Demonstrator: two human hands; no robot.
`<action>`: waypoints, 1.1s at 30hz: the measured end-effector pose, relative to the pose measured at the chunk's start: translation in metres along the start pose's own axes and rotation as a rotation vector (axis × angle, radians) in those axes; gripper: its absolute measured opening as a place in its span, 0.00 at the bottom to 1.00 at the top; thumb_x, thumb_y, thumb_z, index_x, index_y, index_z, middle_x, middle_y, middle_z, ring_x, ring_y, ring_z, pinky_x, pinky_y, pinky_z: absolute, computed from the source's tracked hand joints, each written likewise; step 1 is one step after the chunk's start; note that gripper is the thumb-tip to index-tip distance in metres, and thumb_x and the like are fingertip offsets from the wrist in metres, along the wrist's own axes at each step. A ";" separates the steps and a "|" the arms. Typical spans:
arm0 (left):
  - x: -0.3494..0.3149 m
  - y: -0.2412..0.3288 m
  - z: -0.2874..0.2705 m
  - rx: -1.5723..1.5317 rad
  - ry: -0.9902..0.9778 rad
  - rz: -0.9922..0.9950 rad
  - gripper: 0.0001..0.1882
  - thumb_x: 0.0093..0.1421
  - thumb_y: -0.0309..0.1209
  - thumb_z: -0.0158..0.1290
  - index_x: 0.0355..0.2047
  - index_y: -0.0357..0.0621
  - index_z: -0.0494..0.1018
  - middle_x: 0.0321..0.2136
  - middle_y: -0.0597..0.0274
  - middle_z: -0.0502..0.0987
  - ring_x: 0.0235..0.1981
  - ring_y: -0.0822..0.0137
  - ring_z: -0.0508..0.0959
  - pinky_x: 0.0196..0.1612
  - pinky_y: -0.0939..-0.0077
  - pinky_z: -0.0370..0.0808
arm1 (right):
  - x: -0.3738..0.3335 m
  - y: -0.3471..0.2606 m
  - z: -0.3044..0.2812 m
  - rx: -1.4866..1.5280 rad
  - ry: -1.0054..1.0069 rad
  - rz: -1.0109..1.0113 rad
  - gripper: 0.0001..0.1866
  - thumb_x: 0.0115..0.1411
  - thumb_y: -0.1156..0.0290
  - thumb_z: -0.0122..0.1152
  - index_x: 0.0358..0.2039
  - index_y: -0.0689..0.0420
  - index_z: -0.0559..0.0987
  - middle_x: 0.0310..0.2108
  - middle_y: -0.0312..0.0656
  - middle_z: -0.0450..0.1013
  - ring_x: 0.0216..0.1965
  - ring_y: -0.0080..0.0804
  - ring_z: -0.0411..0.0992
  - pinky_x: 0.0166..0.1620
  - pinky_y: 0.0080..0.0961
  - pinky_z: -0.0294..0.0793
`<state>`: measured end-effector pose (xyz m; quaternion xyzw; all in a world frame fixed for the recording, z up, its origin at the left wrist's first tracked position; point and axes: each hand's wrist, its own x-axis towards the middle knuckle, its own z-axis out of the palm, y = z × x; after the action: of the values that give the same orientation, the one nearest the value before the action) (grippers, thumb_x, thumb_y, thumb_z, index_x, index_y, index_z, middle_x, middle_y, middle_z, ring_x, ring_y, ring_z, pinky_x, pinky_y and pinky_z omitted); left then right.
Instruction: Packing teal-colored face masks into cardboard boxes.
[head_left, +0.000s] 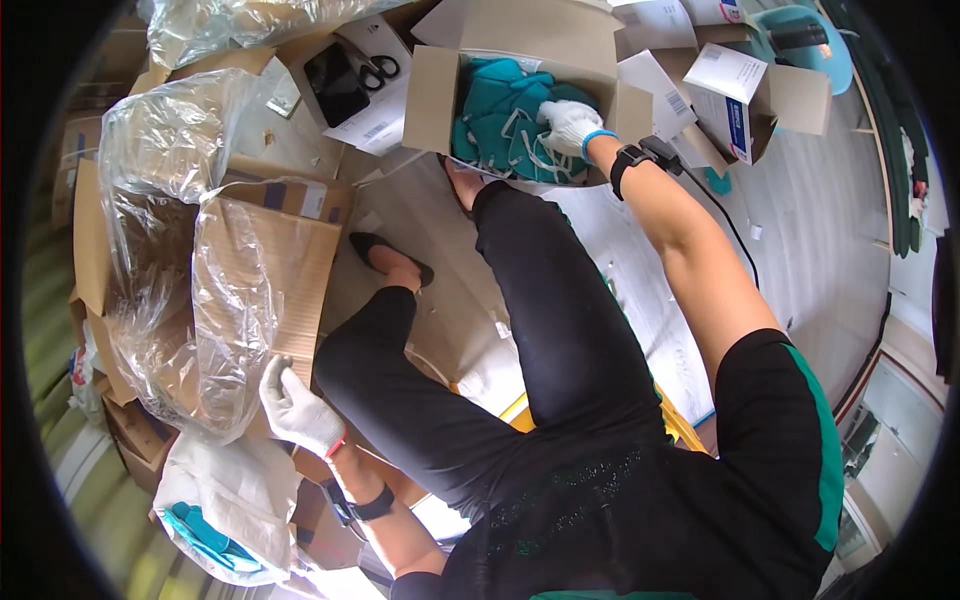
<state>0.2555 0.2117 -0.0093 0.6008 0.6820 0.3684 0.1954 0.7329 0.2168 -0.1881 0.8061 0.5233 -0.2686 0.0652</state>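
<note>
My right hand [572,127], in a white knit glove with a blue cuff, is inside an open cardboard box [430,100]. The box is filled with teal face masks [495,105] that have white straps. Its fingers bend down onto the masks and look closed on one; the fingertips are partly hidden. My left hand [298,408], in a white glove with a red cuff, hovers low beside a large carton [285,250] lined with clear plastic [235,310]. Loosely bent, its fingers stand apart from the thumb, and nothing shows in them.
Scissors [378,72] and a dark flat device [336,82] lie left of the mask box. Small white cartons [725,95] and a light-blue basin [825,50] stand at the far right. A white bag [225,490] with teal pieces sits at lower left. A black cable [735,225] hangs by my right wrist.
</note>
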 end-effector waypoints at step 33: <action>-0.087 0.129 0.048 -0.693 -0.654 0.054 0.12 0.63 0.31 0.56 0.43 0.37 0.75 0.32 0.67 0.80 0.31 0.79 0.75 0.37 0.80 0.74 | -0.260 -0.095 -0.156 0.530 0.397 -0.888 0.10 0.56 0.69 0.62 0.35 0.61 0.80 0.33 0.42 0.76 0.36 0.31 0.74 0.43 0.24 0.73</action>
<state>0.3941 0.1412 0.0392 0.6024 0.4057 0.3707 0.5789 0.6269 0.1092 0.0910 0.5319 0.7297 -0.2358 -0.3592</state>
